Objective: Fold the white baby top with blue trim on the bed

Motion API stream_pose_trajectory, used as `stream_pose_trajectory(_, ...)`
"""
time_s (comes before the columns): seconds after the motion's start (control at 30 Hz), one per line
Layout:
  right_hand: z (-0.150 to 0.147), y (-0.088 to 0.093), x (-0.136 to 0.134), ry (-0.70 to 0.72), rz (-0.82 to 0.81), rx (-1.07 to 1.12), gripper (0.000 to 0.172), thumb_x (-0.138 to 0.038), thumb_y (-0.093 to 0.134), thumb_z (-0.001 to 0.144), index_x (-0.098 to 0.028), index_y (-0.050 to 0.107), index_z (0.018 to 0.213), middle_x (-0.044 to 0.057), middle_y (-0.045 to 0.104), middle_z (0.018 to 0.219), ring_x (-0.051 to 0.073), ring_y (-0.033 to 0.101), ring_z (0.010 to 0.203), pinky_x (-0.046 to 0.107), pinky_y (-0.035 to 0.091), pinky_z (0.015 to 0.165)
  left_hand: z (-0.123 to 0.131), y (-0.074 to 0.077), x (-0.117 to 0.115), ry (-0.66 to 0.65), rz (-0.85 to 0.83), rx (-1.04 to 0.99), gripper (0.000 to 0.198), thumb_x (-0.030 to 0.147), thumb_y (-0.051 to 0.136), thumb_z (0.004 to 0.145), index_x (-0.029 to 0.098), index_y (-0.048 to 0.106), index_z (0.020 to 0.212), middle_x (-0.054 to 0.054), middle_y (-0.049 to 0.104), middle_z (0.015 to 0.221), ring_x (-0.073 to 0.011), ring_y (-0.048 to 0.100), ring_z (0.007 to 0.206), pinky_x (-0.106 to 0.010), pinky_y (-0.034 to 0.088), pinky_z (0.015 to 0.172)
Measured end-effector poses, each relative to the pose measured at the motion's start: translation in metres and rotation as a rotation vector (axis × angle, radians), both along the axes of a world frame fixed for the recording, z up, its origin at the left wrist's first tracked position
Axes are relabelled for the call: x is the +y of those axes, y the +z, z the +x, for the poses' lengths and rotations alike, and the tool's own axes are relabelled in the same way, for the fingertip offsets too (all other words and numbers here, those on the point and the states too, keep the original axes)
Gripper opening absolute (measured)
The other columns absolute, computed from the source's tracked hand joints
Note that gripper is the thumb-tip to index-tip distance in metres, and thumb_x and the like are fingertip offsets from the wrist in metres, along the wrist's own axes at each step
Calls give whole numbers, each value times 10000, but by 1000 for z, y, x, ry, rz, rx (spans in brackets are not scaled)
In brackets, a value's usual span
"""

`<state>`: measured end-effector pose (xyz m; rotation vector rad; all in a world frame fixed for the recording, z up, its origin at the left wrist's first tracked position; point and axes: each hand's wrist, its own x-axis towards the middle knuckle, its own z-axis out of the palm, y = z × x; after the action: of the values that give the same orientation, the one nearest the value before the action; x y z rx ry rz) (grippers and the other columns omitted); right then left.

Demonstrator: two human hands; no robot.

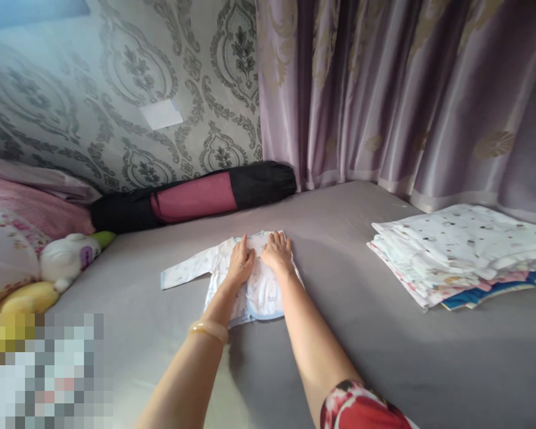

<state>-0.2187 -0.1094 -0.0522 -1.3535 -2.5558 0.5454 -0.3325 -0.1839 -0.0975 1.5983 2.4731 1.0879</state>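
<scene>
The shirt (pixel 270 301) lay face up on the bed (pixel 339 333), at the centre of the clock, with its blue-edged hem toward 6 and one sleeve (pixel 187 269) stretched out toward 9. The left hand (pixel 242 261) rested palm down on its upper part, fingers pointing to 12, and the right hand (pixel 277 250) lay flat just beside it toward 3, its fingers slightly spread; neither appeared closed around anything. No second sleeve stuck out toward 3, and whether it was tucked under the right hand could not be told. The likeliest trouble was creasing: the cloth looked thin and soft, so uneven pressure from the two palms could have bunched it between them. A sideways push might have pulled the two front panels apart, since the rounded edge near 6 looked loose. The loose sleeve could have twisted or doubled under if the shirt were dragged toward 3, and the bangle (pixel 209 329) on the left wrist might have caught the hem if that arm dropped low. The pile (pixel 462 238) at 3 sat well apart, but its layers were uneven, so a bump could have made it slide. The long bag (pixel 194 199) toward 11 and the toy (pixel 67 259) at 9 seemed too far off to interfere.
</scene>
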Motion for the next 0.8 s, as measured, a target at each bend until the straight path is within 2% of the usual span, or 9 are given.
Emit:
stream_pose_trajectory(0.13,6,-6,9,-106,31,-39,537,-229,337,971,-25,313,1467,151,251,1519,262,180,1399,424,128,1140,3,1,1,45,-87,54,617,256,366,873,23,291,1440,-228,486,1373,-278,428,1311,-437,307,1114)
stream_pose_trajectory(0.23,7,-8,13,-121,42,-61,543,-248,340,976,-16,312,1465,149,255,1518,262,185,1396,436,134,1140,7,4,3,89,-183,111,626,242,341,875,-12,272,1443,-241,442,1417,-289,379,1351,-430,304,1115)
stream_pose_trajectory(0.37,6,-8,15,-125,44,-85,544,-258,339,978,-22,310,1468,137,252,1520,253,182,1396,430,134,1142,17,10,4,136,-331,225,599,237,312,888,-11,309,1434,-231,363,1481,-301,265,1415,-438,233,1146)
stream_pose_trajectory(0.53,9,-6,16,-115,26,-115,548,-268,320,982,-25,301,1473,158,244,1520,261,182,1398,442,153,1136,31,25,2,256,-494,291,587,351,279,939,35,361,1428,-240,200,1547,-369,132,1442,-553,134,1141)
stream_pose_trajectory(0.67,5,4,14,-67,62,-109,546,-217,326,967,-30,283,1477,176,221,1523,283,139,1410,514,100,1134,30,40,5,177,-605,265,607,398,239,959,24,340,1426,-263,314,1494,-354,226,1418,-603,116,1120)
stream_pose_trajectory(0.73,-3,12,8,55,100,-64,544,-189,326,960,-45,274,1482,157,191,1536,269,106,1419,506,81,1141,22,47,7,109,-600,192,565,395,303,946,58,399,1390,-249,392,1452,-347,299,1385,-611,175,1098)
stream_pose_trajectory(0.8,-15,17,-2,201,109,-7,523,-183,299,970,-60,289,1478,134,192,1541,243,120,1419,449,113,1149,8,53,5,71,-568,118,484,362,392,919,130,470,1337,-191,493,1387,-309,405,1322,-547,282,1076)
